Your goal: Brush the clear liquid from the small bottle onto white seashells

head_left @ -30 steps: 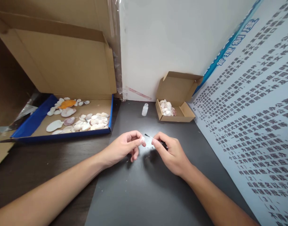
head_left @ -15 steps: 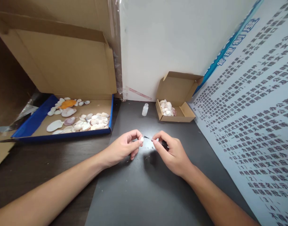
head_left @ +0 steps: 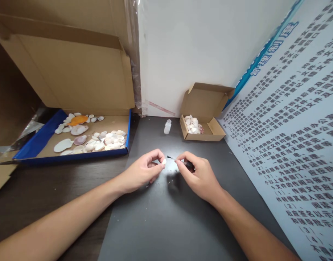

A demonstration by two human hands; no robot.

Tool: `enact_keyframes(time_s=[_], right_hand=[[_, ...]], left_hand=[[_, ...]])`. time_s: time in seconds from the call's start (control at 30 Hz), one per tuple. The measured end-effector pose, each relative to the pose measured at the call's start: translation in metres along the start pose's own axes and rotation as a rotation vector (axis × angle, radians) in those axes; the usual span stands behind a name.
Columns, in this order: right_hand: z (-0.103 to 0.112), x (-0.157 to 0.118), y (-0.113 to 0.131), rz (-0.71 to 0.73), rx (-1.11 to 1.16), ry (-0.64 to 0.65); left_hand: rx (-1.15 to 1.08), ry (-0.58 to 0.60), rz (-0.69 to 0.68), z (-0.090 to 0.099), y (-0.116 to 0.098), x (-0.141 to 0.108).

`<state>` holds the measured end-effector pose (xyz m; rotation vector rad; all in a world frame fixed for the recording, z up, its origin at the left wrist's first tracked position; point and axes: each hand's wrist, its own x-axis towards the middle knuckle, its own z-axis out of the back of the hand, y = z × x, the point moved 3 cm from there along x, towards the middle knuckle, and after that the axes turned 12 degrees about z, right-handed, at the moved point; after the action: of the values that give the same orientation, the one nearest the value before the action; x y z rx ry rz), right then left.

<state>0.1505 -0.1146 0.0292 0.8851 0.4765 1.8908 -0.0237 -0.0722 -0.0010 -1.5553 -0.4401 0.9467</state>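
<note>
Between the thumb and fingertips of my left hand (head_left: 146, 170) is a small white shell (head_left: 164, 161), partly covered by the fingers. My right hand (head_left: 197, 175) pinches a small brush (head_left: 169, 157) with a thin stem and dark bristles. Its black cap-like handle (head_left: 189, 165) lies within the palm, mostly covered. The bristle tip points left, a short gap from the shell. Beyond both hands a small uncapped bottle (head_left: 167, 127) with whitish contents stands upright on the dark mat (head_left: 144, 232).
A blue-edged cardboard box (head_left: 74, 158) with raised lid stands at left, holding many white shells (head_left: 101, 141) and an orange shell (head_left: 78, 120). A smaller open box (head_left: 204, 137) with shells (head_left: 193, 125) sits at the back right. A printed board (head_left: 291, 119) leans along the right side.
The brush tip has shifted slightly up and away from the shell. The lower fingers of my left hand have curled in a little. Boxes and bottle have stayed put.
</note>
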Motion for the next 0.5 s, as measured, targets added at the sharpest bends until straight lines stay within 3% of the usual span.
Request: enact_keyframes(time_s=[0.13, 0.3, 0.5], right_hand=[[-0.0003, -0.0005, 0.0037, 0.069, 0.025, 0.040], [-0.0001, -0.0019, 0.0002, 0.015, -0.008, 0.002], [-0.0014, -0.0030, 0.0031, 0.130, 0.050, 0.052]], left_hand=[[0.022, -0.006, -0.010, -0.0002, -0.0011, -0.0004], [0.099, -0.050, -0.041, -0.0023, -0.0055, -0.0030], [0.168, -0.079, -0.088, -0.0038, -0.0049, -0.0030]])
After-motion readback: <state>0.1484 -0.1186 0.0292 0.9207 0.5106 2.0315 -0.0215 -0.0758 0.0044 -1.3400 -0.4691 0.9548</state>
